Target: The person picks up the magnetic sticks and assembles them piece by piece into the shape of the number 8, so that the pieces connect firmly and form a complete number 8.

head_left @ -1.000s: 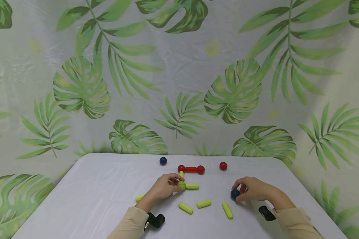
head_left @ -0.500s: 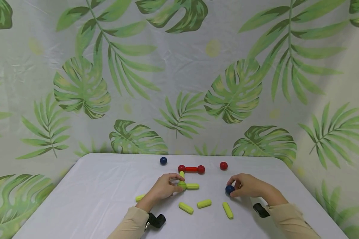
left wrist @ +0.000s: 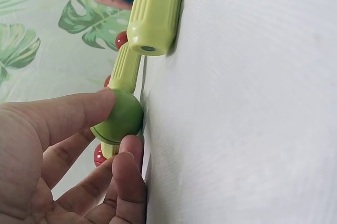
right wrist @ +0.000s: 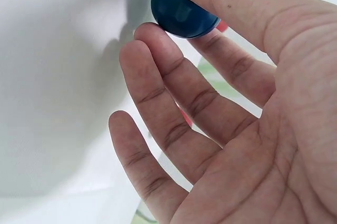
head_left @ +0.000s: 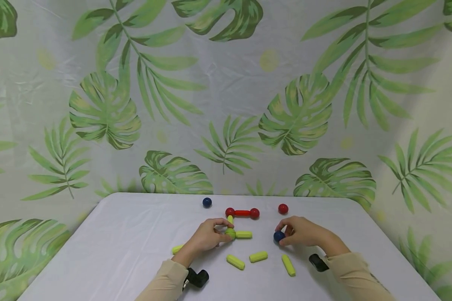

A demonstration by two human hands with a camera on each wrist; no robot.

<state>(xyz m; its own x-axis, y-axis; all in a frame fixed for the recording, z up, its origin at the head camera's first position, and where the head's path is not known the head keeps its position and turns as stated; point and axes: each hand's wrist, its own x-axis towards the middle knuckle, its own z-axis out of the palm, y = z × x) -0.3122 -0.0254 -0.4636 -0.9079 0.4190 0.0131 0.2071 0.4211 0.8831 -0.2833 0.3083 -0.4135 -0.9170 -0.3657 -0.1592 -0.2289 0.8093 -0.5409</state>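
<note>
My left hand (head_left: 209, 234) pinches a green ball (left wrist: 122, 118) between thumb and fingers. One yellow-green rod (head_left: 243, 235) extends right from that ball, and another rod (head_left: 230, 219) runs back to a red ball (head_left: 230, 212). A red rod (head_left: 242, 213) links this red ball to a second red ball (head_left: 254, 213). On the right, my right hand (head_left: 305, 232) holds a dark blue ball (right wrist: 184, 11) by thumb and fingertips, low over the table and to the right of the green ball's rod. In the right wrist view the lower fingers spread away from the ball.
Loose yellow-green rods (head_left: 235, 262) lie in front of the hands, one partly behind the left wrist. Another blue ball (head_left: 207, 202) and a single red ball (head_left: 283, 209) sit near the back edge of the white table (head_left: 135, 234). A leaf-patterned cloth (head_left: 226, 104) hangs behind it.
My right hand has moved left and slightly back with the blue ball, nearer the joined pieces. The left hand keeps its hold on the green ball in the same place.
</note>
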